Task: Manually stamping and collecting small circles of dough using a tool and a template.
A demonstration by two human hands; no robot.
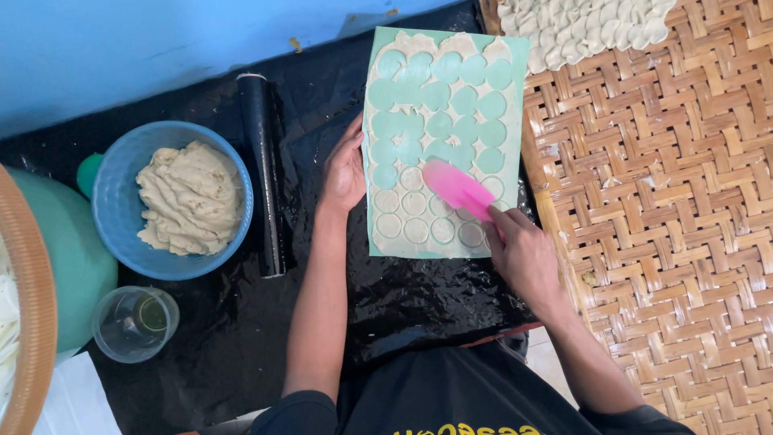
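A blue painted wall (121,48), chipped in spots near its base, borders a floor covered by glossy black plastic sheeting (233,338). To the right lies a woven bamboo mat (684,242) in natural tan. Even, soft light falls across the scene, raising small glints on the crinkled plastic surface.

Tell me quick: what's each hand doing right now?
Left hand: open, resting flat at the left edge of the green mat, holding nothing.
Right hand: closed on the pink spatula, blade over the mat.
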